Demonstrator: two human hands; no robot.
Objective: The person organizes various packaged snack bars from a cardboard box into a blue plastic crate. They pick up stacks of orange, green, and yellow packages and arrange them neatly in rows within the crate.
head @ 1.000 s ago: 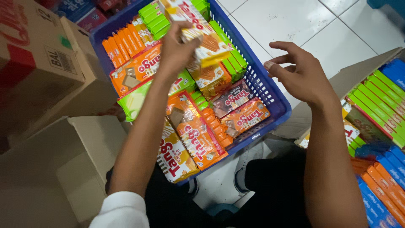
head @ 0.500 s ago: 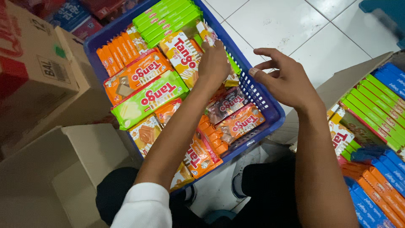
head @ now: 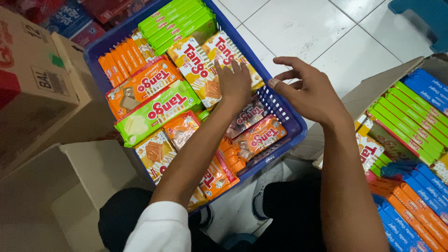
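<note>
A blue plastic basket (head: pixel 285 114) on the floor is packed with wafer packs in orange, green, yellow and brown wrappers. My left hand (head: pixel 234 83) lies flat, fingers spread, pressing on two yellow-and-white wafer packs (head: pixel 199 63) laid side by side near the basket's far right. My right hand (head: pixel 308 93) hovers just outside the basket's right rim, fingers loosely curled and apart, holding nothing. A long green wafer pack (head: pixel 156 112) and an orange one (head: pixel 142 84) lie to the left of my left arm.
A cardboard box (head: pixel 410 126) at the right holds rows of slim green, blue and orange packs. An open, bare cardboard box (head: pixel 56 196) sits at the lower left, another carton (head: pixel 37 79) at the upper left. White tiled floor (head: pixel 298 28) lies beyond the basket.
My left hand carried the yellow-and-white packs down from above the basket, laid them in its far right part and now presses them flat. The right hand stayed hovering by the rim.
</note>
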